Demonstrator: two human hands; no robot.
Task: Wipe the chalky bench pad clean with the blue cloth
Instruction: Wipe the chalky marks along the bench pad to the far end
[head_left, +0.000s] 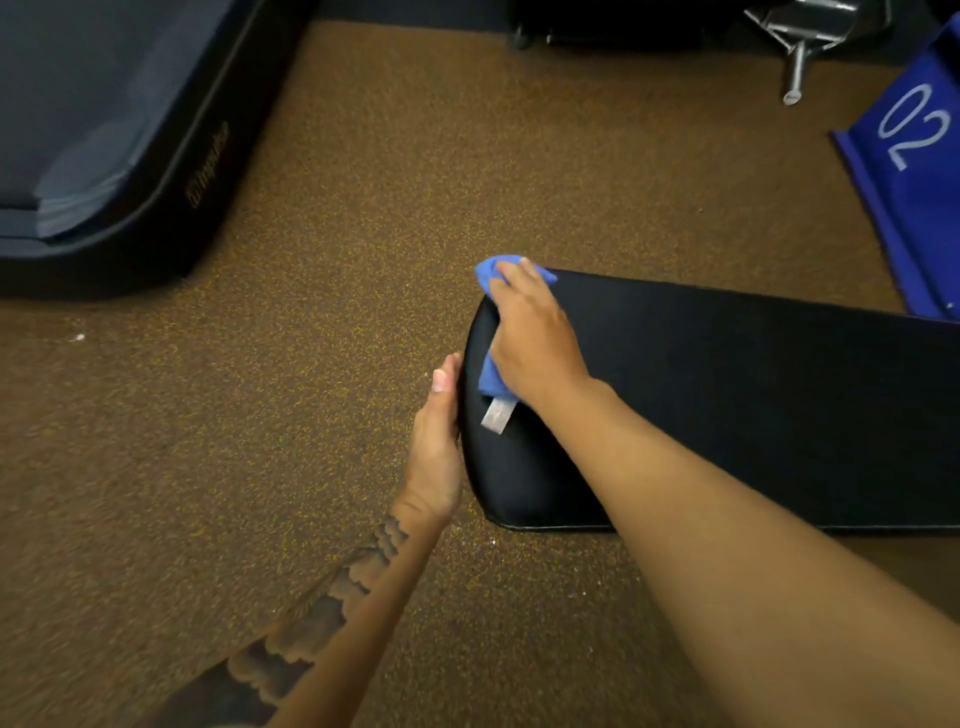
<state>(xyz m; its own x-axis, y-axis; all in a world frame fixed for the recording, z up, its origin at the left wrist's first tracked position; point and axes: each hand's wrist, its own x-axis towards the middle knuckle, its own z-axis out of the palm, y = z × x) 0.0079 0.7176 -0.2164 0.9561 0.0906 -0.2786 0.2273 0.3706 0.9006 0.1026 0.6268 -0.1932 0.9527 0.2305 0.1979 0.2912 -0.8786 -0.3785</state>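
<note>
A long black bench pad (753, 395) runs from the centre to the right edge of the head view. Its rounded end points left. The blue cloth (491, 376) lies on that end, with a grey tag hanging from its near edge. My right hand (530, 338) presses flat on the cloth with fingers extended toward the pad's far corner. My left hand (439, 447) rests against the pad's left end, fingers straight along its side. No chalk marks are plain on the visible pad.
Speckled brown rubber floor (337, 312) surrounds the pad. A black treadmill base (156, 156) sits at the top left. A blue box marked 02 (919, 171) stands at the top right, with a metal frame (800, 47) behind it.
</note>
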